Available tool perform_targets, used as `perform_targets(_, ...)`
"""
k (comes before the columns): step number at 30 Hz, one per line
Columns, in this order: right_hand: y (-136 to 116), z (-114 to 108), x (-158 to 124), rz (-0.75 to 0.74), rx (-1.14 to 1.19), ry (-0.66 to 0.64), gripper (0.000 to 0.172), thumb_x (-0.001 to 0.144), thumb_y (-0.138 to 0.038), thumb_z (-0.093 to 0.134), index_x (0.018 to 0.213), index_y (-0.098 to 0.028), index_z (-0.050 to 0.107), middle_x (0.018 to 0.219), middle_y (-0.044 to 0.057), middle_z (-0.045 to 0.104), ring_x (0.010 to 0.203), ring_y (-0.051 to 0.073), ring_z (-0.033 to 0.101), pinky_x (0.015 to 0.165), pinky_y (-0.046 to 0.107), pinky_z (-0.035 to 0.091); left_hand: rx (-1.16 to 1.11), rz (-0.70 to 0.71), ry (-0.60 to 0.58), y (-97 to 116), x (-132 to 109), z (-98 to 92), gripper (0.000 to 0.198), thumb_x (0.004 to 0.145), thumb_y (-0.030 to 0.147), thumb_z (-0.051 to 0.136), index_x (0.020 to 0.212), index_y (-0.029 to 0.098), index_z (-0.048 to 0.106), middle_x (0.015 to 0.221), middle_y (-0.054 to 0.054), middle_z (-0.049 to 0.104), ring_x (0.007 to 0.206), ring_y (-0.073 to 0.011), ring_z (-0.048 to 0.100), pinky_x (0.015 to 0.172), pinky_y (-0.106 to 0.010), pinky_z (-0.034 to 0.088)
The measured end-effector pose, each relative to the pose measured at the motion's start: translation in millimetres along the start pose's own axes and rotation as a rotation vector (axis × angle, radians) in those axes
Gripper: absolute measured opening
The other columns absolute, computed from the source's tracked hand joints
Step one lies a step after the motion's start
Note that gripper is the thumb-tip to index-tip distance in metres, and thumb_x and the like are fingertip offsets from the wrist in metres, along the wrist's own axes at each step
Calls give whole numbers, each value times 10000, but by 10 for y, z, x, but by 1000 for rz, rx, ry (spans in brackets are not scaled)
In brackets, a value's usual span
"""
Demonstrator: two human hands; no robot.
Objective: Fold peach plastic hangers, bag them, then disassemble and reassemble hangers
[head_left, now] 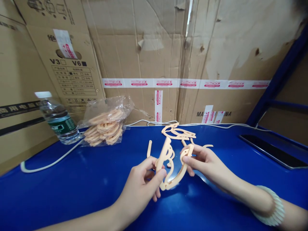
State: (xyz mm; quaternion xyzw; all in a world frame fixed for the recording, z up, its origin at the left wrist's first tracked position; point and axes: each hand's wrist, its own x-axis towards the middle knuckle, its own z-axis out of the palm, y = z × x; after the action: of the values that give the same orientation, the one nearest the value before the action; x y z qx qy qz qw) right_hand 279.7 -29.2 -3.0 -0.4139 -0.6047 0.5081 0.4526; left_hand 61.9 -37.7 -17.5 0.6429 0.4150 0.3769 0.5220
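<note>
My left hand (141,183) is closed around one arm of a beige plastic folding hanger (177,181), with its thumb pressed on the front. Above the blue table, the two curved arms of this hanger meet at a joint at the bottom and spread upward in a V. My right hand (205,160) pinches the upper end of the other arm between thumb and fingers. Just behind lie a straight beige strip (149,149) and a small hook-like piece (208,146). Farther back rests another beige hanger (184,132). Some loose parts are hidden behind the held one.
At the back left, a clear plastic bag (106,123) of beige parts stands beside a water bottle (60,120). A white cable (53,166) runs along the table's back. A black phone-like slab (271,150) lies at right. Cardboard (139,61) walls the rear.
</note>
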Motion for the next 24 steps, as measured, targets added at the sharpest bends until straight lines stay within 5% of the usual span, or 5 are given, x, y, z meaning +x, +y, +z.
perform_targets(8,-29,-101,45,33,-32,89,344,733,-437,783,786,-146,607,666,-7,592,556,86,519,533,222,421,-81,93,74,-11,129,-140,267,878,432,577,863,168,535,761,-9,624,527,-111,590,458,-213,492)
perform_targets(19,1,-187,89,33,219,131,295,791,-398,755,830,-169,572,715,-30,565,565,65,549,498,175,441,8,106,116,27,118,-177,325,878,480,551,753,183,511,673,16,565,588,-122,517,546,-223,418)
perform_targets(24,28,-125,84,27,327,66,341,681,-291,853,778,-179,546,772,-24,623,671,107,651,623,224,562,176,201,-19,98,54,-166,281,903,435,518,765,190,529,767,6,511,670,-141,452,602,-246,372)
